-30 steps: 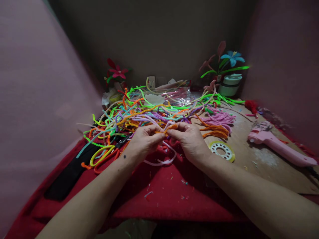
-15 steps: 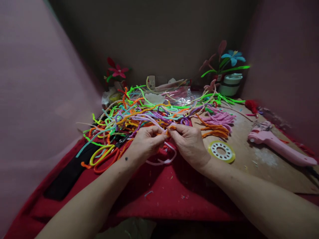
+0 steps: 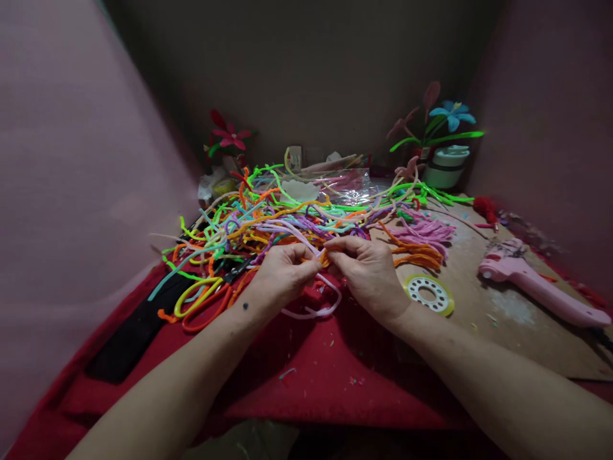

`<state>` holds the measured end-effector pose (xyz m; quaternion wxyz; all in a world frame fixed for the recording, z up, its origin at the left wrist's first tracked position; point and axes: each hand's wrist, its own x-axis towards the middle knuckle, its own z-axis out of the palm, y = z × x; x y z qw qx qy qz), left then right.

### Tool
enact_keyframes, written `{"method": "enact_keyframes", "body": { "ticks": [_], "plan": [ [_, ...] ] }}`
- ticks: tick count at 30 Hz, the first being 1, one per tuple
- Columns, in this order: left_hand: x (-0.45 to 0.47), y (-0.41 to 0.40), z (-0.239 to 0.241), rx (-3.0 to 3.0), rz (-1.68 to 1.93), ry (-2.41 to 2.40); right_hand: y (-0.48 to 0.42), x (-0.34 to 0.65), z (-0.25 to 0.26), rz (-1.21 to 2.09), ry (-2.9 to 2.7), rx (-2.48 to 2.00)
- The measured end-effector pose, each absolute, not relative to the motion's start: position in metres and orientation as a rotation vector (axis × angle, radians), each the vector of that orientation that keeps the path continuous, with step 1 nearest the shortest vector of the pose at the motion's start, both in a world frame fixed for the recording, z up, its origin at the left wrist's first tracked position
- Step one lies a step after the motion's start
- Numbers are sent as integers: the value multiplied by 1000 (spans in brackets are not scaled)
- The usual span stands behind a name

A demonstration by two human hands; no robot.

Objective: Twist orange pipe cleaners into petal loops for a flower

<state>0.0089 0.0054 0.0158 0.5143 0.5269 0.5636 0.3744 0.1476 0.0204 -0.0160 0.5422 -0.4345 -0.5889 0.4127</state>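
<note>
Both hands meet over the front of a tangled heap of coloured pipe cleaners [image 3: 268, 217]. My left hand [image 3: 285, 271] is closed in a pinch on a small orange pipe cleaner [image 3: 324, 258]. The fingertips of my right hand [image 3: 366, 271] close on the same orange piece from the other side. Its exact shape is mostly hidden by the fingers. A pale lilac pipe cleaner [image 3: 330, 312] curves on the red cloth just below the hands. Left of my left hand lie scissors [image 3: 204, 303] with yellow and red handles.
At right, a brown board [image 3: 502, 345] carries a pink glue gun [image 3: 541, 284], a roll of clear tape [image 3: 428, 294], orange pipe cleaners [image 3: 421, 254] and pink ones [image 3: 426, 231]. A black cloth strip [image 3: 124, 338] lies at left. Pipe-cleaner flowers [image 3: 453, 116] stand behind on the right.
My right fingers have shifted slightly on the orange pipe cleaner, and the thumb and forefinger look a little further apart. The whole view has moved slightly; the left hand keeps its pinch.
</note>
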Motion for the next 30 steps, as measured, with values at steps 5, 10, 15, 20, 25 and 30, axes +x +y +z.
{"method": "enact_keyframes", "body": {
  "ticks": [5,10,15,20,25,30],
  "plan": [
    [12,4,15,1313,896,1378,22,149,-18,861,-1470,-1053],
    [11,3,23,1233,911,1365,20,151,-8,1163,-1365,-959],
    [6,5,26,1239,916,1341,20,153,0,1286,-1245,-918],
    [2,7,24,1337,862,1333,22,152,-6,1137,-1417,-928],
    [4,6,26,1382,873,1318,26,151,-11,726,-1637,-1017],
    [3,4,30,1211,925,1258,38,160,5,903,-1318,-1027]
  ]
}}
